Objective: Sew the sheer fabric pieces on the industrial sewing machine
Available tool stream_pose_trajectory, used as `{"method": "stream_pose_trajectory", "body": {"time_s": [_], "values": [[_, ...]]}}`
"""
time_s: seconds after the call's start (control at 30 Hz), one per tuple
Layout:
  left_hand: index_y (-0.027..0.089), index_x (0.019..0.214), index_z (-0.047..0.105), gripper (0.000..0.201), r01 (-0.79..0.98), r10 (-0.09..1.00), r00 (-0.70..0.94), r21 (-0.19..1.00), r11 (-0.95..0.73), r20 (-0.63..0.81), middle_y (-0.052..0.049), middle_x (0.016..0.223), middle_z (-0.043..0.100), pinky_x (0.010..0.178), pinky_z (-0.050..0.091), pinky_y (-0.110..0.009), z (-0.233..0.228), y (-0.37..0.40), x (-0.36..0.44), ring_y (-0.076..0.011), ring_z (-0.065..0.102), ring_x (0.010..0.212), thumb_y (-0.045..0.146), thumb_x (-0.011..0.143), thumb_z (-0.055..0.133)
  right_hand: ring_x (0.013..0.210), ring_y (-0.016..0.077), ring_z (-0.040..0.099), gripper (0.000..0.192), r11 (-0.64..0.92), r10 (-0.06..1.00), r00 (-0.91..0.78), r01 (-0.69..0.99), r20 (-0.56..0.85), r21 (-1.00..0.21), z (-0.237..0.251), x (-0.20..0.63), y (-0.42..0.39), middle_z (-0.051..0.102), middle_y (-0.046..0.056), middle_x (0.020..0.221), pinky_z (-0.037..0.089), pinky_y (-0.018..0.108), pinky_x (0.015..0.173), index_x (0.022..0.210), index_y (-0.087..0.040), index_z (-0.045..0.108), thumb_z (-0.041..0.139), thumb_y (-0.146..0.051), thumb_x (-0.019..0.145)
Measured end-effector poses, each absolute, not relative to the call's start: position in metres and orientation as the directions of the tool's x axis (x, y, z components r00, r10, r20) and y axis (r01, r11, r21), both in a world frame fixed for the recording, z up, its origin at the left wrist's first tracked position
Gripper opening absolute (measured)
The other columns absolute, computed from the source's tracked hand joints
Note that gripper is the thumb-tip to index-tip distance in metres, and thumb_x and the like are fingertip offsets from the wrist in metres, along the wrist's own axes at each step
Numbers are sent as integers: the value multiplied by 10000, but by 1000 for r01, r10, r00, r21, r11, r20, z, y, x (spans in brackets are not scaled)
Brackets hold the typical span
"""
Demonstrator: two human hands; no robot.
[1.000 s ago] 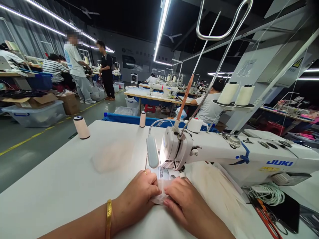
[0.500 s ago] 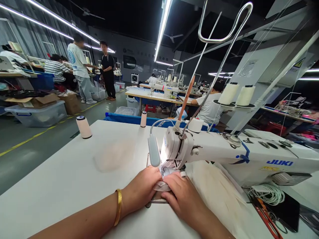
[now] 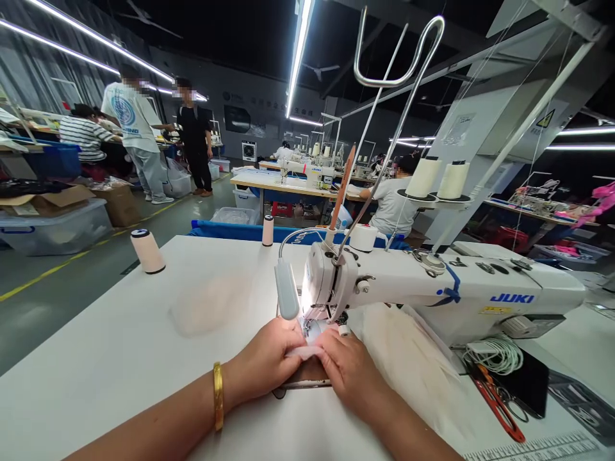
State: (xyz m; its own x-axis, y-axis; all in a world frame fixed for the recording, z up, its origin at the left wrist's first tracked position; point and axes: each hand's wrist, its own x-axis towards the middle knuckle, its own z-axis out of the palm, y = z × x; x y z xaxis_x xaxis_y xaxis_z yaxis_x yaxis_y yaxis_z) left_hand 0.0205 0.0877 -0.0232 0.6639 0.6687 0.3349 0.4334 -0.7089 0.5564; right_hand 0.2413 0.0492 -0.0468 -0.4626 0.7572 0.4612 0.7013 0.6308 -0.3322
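A white JUKI sewing machine (image 3: pixel 398 278) stands on the white table, its lamp lighting the needle area. At the needle, my left hand (image 3: pixel 269 351) pinches the left side of a piece of pale, thin fabric (image 3: pixel 306 352). My right hand (image 3: pixel 348 368) grips the same fabric on the right, thumb and fingers closed on it. Between the hands the fabric's near edge is raised over the metal needle plate. The needle tip is too small to make out. More sheer cream fabric (image 3: pixel 408 358) lies under the machine arm, right of my right hand.
Two thread spools stand at the back left, a large pink spool (image 3: pixel 147 251) and a smaller one (image 3: pixel 268 230). Right of the machine lie red-handled scissors (image 3: pixel 500 406), a coiled white cord (image 3: pixel 494 354), a black phone (image 3: pixel 533 384) and a clear ruler (image 3: pixel 542 446). Co-workers are beyond.
Both hands have drawn slightly apart, and the fabric edge between them is now lifted, baring more of the plate. The view has shifted a little, showing the ruler at lower right.
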Motion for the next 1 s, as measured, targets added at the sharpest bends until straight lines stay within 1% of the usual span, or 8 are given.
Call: {"method": "stream_pose_trajectory", "body": {"time_s": [0.1,0.23,0.4,0.53,0.7,0.8,0.9,1.0], "values": [[221,808,704,192,387,564,708,434,-813,425,-16,913,697,746,441,-294,-35,77,15,-184,611,843,128,937,597,862,218,581,177,683,723,-576,678,381,-272,-41,246,38,673,16,919,431,348,798,911,-226,596,537,-137,1052],[229,808,681,242,391,517,711,344,-854,476,17,920,735,785,427,-318,-44,68,11,-167,615,815,60,943,573,940,225,575,115,666,742,-577,696,343,-268,-32,246,28,682,15,985,439,372,871,929,-221,616,653,-181,1031],[228,847,695,220,396,505,705,313,-863,499,13,915,749,800,427,-342,-43,74,12,-182,642,821,55,929,587,968,238,600,84,615,787,-545,731,289,-297,-32,245,32,711,19,1037,450,399,896,1004,-233,663,643,-155,1028],[213,824,672,216,440,506,709,253,-862,490,5,921,752,763,421,-346,-41,81,13,-191,638,804,79,964,576,957,249,611,133,577,815,-511,760,273,-298,-34,243,37,728,21,1058,453,393,843,1071,-250,687,629,-139,1028],[218,849,667,249,429,464,702,199,-881,540,-2,935,756,738,413,-345,-37,81,14,-198,638,818,75,1000,530,942,237,613,211,615,782,-532,746,325,-257,-36,244,36,735,12,1087,446,378,835,1064,-256,678,590,-72,1015],[209,808,625,266,391,435,709,204,-897,555,-5,919,755,805,439,-352,-34,76,13,-195,650,844,34,975,515,954,225,612,219,657,740,-552,715,385,-238,-36,245,34,728,15,1066,444,362,846,990,-235,650,576,-29,990],[206,762,584,277,395,441,742,202,-896,505,0,846,734,806,443,-354,-32,72,13,-181,621,774,-6,926,512,899,223,595,193,658,740,-564,720,367,-219,-34,245,32,693,19,945,438,355,803,884,-219,598,594,-52,981],[207,754,581,268,400,446,760,201,-894,473,6,830,732,777,434,-356,-32,72,12,-171,592,713,-22,881,527,883,227,589,190,654,745,-573,729,341,-203,-33,244,32,678,25,922,441,363,795,881,-221,598,572,-78,1003]]}}
